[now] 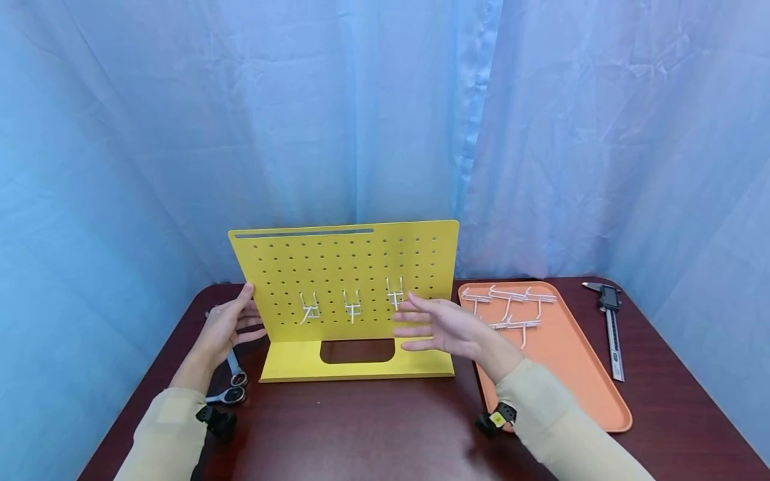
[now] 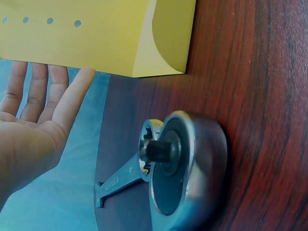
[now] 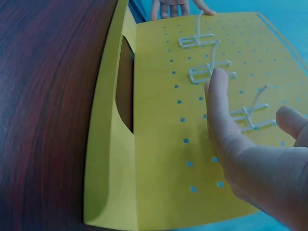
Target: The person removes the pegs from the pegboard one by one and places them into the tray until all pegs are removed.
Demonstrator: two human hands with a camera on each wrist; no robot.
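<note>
A yellow pegboard (image 1: 361,267) with a flat base stands on the table, three white wire hooks fixed in its holes: a left hook (image 1: 309,308), a middle hook (image 1: 352,308) and a right hook (image 1: 394,294). My left hand (image 1: 225,327) is at the board's left edge, its thumb on that edge and its fairly straight fingers partly behind it. In front of the board's right part is my right hand (image 1: 448,329), fingers spread and holding nothing. Seen from the right wrist, this hand (image 3: 260,159) partly covers the nearest hook (image 3: 250,115).
An orange tray (image 1: 577,381) on the right carries several loose white hooks (image 1: 523,325). Beyond it lies a digital caliper (image 1: 611,327). Left of the board are a ratchet (image 2: 192,163) and a wrench (image 2: 120,180). Curtains (image 1: 385,120) hang behind the table.
</note>
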